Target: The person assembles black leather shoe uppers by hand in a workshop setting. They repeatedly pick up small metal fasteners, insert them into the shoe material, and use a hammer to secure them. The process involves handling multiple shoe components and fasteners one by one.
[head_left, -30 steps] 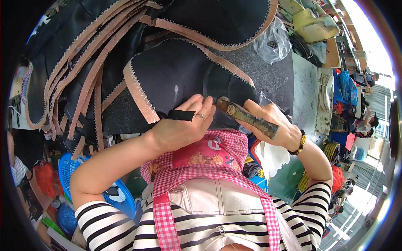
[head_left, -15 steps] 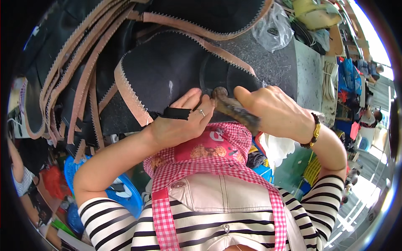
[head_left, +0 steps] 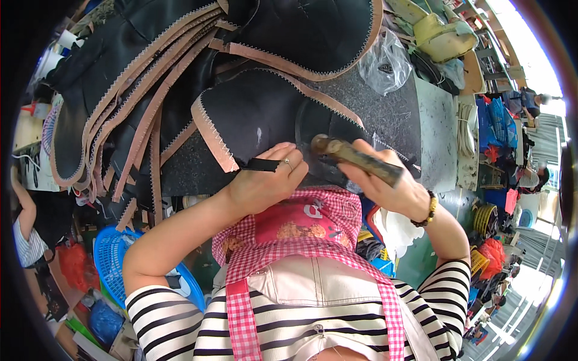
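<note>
My left hand (head_left: 265,182) presses a black leather piece (head_left: 265,111) with a tan zigzag-stitched edge against the dark work surface (head_left: 385,114), pinching a small black strip (head_left: 260,165) at its near edge. My right hand (head_left: 385,183) grips a worn wooden-handled hammer (head_left: 355,157), its head next to my left fingers, just above the leather. More black pieces with tan borders (head_left: 126,90) lie stacked to the left and behind.
A clear plastic bag (head_left: 385,60) lies at the back of the surface. A blue basket (head_left: 114,259) stands at lower left, beside another person's arm (head_left: 24,210). Crates, bags and people fill the aisle on the right (head_left: 512,180).
The hammer has swung from a raised, angled position down toward the leather beside my left fingers. My left hand stays pressed on the piece.
</note>
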### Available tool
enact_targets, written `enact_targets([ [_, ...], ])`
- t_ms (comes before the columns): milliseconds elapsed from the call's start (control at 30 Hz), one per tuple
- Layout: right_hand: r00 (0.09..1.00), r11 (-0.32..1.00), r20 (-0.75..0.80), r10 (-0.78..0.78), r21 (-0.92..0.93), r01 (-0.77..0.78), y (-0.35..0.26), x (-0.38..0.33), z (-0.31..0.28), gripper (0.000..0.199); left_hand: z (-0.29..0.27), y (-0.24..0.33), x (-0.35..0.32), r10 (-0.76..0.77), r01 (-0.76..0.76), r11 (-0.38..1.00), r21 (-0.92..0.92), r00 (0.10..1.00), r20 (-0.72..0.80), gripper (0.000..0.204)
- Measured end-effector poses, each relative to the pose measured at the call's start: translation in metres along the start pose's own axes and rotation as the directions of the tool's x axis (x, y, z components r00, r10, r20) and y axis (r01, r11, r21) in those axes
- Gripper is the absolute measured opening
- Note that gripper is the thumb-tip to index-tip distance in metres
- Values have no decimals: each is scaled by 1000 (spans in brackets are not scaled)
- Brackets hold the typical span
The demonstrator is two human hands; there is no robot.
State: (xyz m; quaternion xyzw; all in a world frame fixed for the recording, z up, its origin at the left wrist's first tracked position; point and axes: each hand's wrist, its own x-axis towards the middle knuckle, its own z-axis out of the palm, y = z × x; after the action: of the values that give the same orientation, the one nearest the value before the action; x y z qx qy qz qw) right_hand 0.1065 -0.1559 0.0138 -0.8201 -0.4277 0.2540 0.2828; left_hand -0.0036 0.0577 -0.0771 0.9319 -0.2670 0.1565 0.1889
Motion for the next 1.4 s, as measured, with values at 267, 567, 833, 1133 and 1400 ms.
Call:
enact_targets([
  [267,805,960,-574,149,-111,-257,63,1,-52,22,-72,30,57,-247,263,937,-230,964,93,15],
  [567,724,653,-688,51,-526,-545,209,-71,-82,21,-186,-131,231,-621,559,609,-562,778,101,9],
  [833,647,863,-627,-434,-495,98,122,8,-68,25,-171,-225,182,-775,600,195,-776,579,253,6],
  [1133,826,947,-562,-39,-285,-149,201,61,-89,28,-159,-55,155,-283,363,932,-11,706,-649,9],
  [1400,619,910,-715,-324,-415,-3,164,45,-81,23,-31,7,151,-359,259,832,-491,926,-120,27],
])
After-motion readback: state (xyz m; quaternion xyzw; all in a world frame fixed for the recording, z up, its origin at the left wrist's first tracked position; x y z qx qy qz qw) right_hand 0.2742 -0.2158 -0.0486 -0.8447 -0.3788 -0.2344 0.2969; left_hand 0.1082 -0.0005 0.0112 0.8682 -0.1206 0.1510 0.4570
